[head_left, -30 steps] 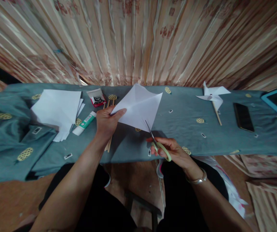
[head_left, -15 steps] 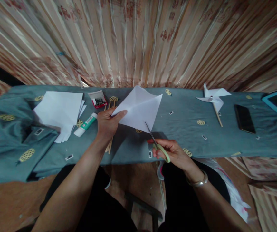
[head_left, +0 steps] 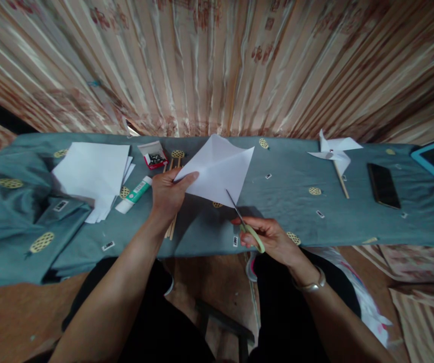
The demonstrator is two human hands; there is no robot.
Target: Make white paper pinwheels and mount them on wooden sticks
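Head view: faintly creased white paper (head_left: 219, 171) in left hand (head_left: 167, 194), green-handled scissors (head_left: 255, 235) in right hand (head_left: 274, 238), both grips closed.

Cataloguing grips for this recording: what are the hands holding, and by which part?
Left hand: the white paper sheet, by its left corner. Right hand: the scissors, by the light green handle.

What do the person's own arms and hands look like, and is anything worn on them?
The left hand and right hand are both ungloved, and the forearms show no sleeves. A smooth, silver-coloured bangle circles the right wrist; the left wrist shows nothing worn. The picture is too soft to rule out small rings.
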